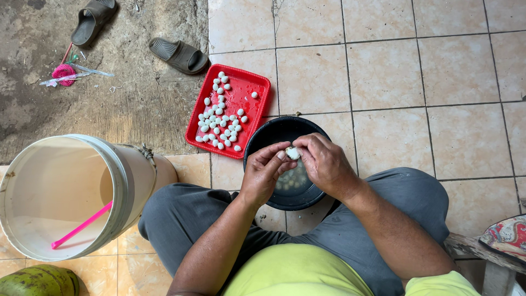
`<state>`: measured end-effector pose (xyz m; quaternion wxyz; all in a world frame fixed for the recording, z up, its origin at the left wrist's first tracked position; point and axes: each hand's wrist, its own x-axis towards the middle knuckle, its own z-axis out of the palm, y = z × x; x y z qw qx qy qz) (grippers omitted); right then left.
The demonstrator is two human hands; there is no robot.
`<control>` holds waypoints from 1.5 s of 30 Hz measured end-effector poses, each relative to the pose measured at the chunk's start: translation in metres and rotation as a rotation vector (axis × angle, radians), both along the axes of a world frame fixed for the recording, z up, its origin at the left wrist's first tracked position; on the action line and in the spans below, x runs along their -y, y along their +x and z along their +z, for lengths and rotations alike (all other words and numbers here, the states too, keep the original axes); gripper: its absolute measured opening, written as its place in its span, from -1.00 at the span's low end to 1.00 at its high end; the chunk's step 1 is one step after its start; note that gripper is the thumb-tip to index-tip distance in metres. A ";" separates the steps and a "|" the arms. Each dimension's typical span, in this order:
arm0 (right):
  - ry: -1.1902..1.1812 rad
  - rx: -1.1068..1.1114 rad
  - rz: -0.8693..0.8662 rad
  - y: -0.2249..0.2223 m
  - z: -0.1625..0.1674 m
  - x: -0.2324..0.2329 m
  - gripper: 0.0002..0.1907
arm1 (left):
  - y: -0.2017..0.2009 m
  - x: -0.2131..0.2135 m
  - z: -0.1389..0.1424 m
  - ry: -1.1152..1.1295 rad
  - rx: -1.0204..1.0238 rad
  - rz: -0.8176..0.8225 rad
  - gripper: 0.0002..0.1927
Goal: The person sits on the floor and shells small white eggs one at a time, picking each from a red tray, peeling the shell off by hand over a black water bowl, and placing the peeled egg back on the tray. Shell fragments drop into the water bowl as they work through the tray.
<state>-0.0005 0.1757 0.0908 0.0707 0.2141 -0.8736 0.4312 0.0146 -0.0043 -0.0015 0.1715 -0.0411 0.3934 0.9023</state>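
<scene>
A white bucket lies tipped at my nine o'clock, a pink stick inside it. Two dark sandals sit on bare concrete at eleven o'clock, a pink brush left of them. A green fruit rests at eight. A patterned cushion sits at four.

Hands over a bowl, with a tray, a bucket and slippers around.

The left hand and right hand meet above the bowl and pinch one egg between them. More eggs lie in the bowl. The tray touches the bowl on its far left side, and many eggs lie on it. Left of the person's knee, a bucket lies on its side with a stick in it. Two slippers lie beyond the tray. A stool stands at the right.
</scene>
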 end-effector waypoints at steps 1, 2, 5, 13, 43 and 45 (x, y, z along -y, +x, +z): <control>-0.011 0.005 0.024 0.000 0.000 0.000 -0.84 | -0.002 0.000 -0.001 0.000 -0.010 0.007 -0.75; -0.024 0.009 0.048 0.000 -0.001 0.001 -0.85 | -0.004 0.001 -0.001 0.005 -0.023 -0.003 -0.75; 0.046 0.009 -0.006 -0.002 -0.003 0.000 -0.82 | -0.003 0.003 0.000 0.032 -0.029 -0.026 -0.76; 0.283 0.098 0.020 -0.010 0.000 -0.013 -0.74 | -0.005 0.008 0.010 0.074 -0.023 0.015 -0.78; 0.093 -0.107 0.132 -0.001 0.004 0.000 -0.77 | -0.003 0.001 0.000 -0.131 -0.055 0.052 -0.85; 0.093 -0.124 0.129 -0.002 0.004 -0.001 -0.78 | -0.003 0.001 -0.001 -0.136 -0.084 0.046 -0.84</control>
